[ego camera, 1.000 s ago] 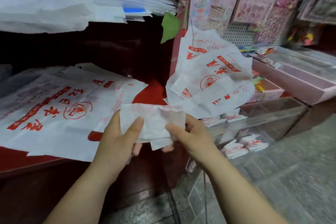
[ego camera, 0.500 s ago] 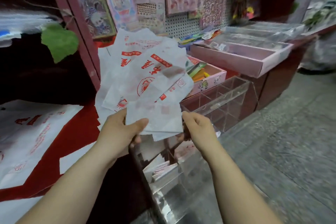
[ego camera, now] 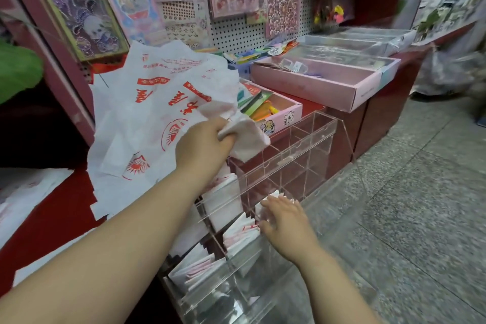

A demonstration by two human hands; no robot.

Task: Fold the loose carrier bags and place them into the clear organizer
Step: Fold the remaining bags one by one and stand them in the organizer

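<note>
right hand off folded bag, now at organizer

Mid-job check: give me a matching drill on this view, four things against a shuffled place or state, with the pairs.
Things:
1. left hand
2. right hand
3. loose carrier bags
4. pink tray

Places or states:
A. beyond the clear organizer, to its right
B. grips a folded bag above the organizer
C. fingers spread, low at the organizer's front
D. white with red print, heaped left of the organizer

Pairs: 1-B; 2-C; 3-D; 4-A
</note>
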